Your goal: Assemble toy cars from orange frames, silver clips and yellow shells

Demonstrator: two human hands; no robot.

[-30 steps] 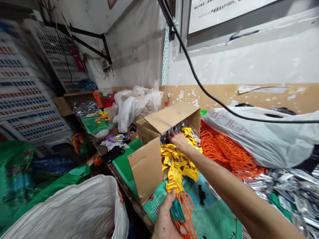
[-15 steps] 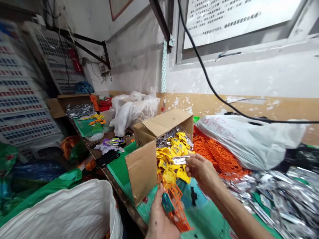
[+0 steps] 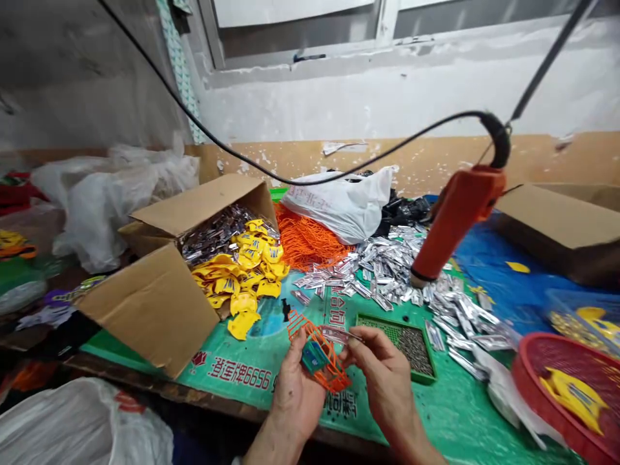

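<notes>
My left hand (image 3: 296,395) is closed around an orange plastic lattice frame (image 3: 334,373) with a teal piece (image 3: 314,356) set in it. Between the fingertips of my right hand (image 3: 385,371) is a shiny silver strip (image 3: 334,334), held against the upper side of the frame. Both hands are above the green table cover (image 3: 242,361). Just beyond them lies a small black part (image 3: 285,311). Yellow plastic pieces (image 3: 245,281) spill from a tipped cardboard box (image 3: 155,310) on the left.
A red electric screwdriver (image 3: 453,226) hangs by its cord on the right. Behind it spread loose silver strips (image 3: 387,265). A green tray (image 3: 433,374) holds screws. Orange frames (image 3: 310,240) are heaped at the wall. A red basket (image 3: 533,381) stands at right.
The view has swung right. My right hand has moved from the yellow pile to the frame, bringing the silver strip against it. My left hand still holds the frame.
</notes>
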